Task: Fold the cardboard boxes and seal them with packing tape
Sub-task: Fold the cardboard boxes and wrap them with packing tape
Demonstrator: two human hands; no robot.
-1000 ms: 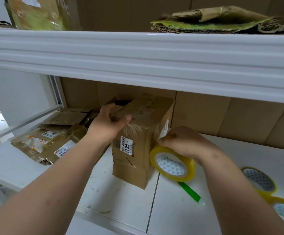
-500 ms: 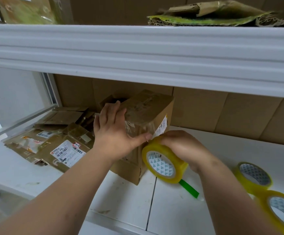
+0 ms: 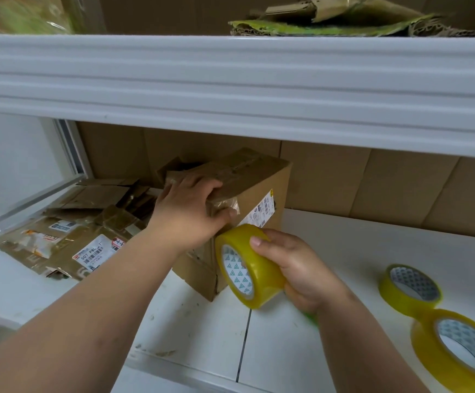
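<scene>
A brown cardboard box [image 3: 261,180] with white barcode labels stands on the white shelf [image 3: 329,251]. My left hand [image 3: 186,211] lies over its near top edge, fingers on the top flap and thumb pressing clear tape onto the front face. My right hand [image 3: 295,268] grips a yellow roll of packing tape [image 3: 247,265] held against the box's lower front corner.
Flattened cardboard boxes [image 3: 69,236] with labels lie piled at the left. Two more yellow tape rolls [image 3: 410,289] [image 3: 457,350] sit on the shelf at the right. An upper white shelf edge [image 3: 230,89] hangs overhead, with cardboard [image 3: 344,21] on it. A green item [image 3: 311,319] peeks out under my right wrist.
My left hand has shifted from the box's front face up onto its top edge. The tape roll in my right hand has dropped lower along the box's front corner.
</scene>
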